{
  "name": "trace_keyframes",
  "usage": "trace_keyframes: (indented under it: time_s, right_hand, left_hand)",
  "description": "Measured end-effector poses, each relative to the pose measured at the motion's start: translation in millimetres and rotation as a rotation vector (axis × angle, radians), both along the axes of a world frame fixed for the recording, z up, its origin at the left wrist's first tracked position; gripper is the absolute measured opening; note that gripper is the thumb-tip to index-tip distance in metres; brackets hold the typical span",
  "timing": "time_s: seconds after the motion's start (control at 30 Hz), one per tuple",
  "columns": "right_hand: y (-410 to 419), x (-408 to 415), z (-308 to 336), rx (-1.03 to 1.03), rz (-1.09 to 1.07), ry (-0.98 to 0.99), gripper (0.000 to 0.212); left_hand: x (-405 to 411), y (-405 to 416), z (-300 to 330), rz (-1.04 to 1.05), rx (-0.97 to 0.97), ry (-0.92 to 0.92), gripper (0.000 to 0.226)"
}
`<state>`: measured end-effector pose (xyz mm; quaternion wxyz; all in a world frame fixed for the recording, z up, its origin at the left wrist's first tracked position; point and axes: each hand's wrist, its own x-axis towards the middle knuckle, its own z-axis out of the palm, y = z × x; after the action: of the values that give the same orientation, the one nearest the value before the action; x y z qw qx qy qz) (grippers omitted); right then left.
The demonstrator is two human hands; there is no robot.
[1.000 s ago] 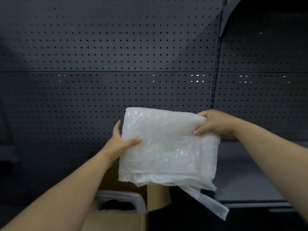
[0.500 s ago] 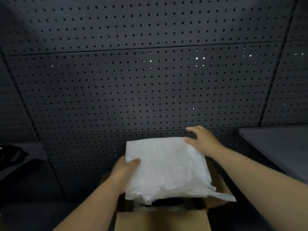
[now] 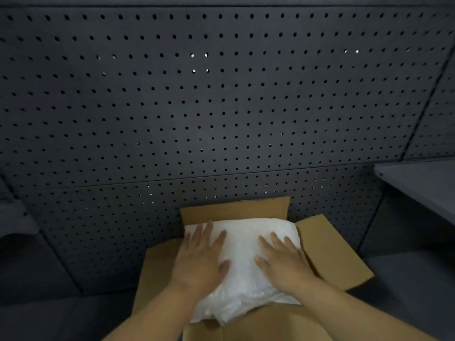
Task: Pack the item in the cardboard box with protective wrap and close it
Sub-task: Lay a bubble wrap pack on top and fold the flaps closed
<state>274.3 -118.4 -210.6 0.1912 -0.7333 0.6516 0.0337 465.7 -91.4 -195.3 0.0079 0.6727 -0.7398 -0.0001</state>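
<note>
A folded pad of white bubble wrap (image 3: pixel 242 274) lies across the mouth of the open cardboard box (image 3: pixel 334 257), covering whatever is inside. My left hand (image 3: pixel 200 262) presses flat on the wrap's left half with straight, spread fingers. My right hand (image 3: pixel 283 263) presses flat on its right half in the same way. The box's four flaps stand open: one at the back against the wall, one to each side, one at the front under my forearms. The item inside is hidden by the wrap.
A dark perforated pegboard wall (image 3: pixel 221 107) rises directly behind the box. A grey shelf surface (image 3: pixel 418 183) juts in at the right. A dark ledge (image 3: pixel 17 222) shows at the far left. The floor around the box is dark.
Both hands lowered the bubble wrap from chest height onto the box opening, released their grip on its edges, and now lie flat on top of it. The camera tilted down.
</note>
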Motion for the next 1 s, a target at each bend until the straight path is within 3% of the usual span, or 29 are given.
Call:
trace_keyframes:
  time_s: [0.33,0.5,0.67,1.0]
  right_hand:
    - [-10,2,-21,0.177,0.056,0.16,0.063]
    - [-17,5,-17,0.012,0.16,0.137,0.064]
    - [-22,4,-34,0.169,0.16,0.106,0.064]
    - [-29,6,-51,0.201,0.169,0.102,0.066]
  left_hand:
    - [-3,-25,-56,-0.054,0.403,-0.003,0.062]
    - [-3,-30,-58,-0.082,0.397,0.049,0.067]
    - [0,-32,-64,-0.133,0.462,0.011,0.081]
    - [-8,-35,-72,-0.143,0.491,-0.102,0.084]
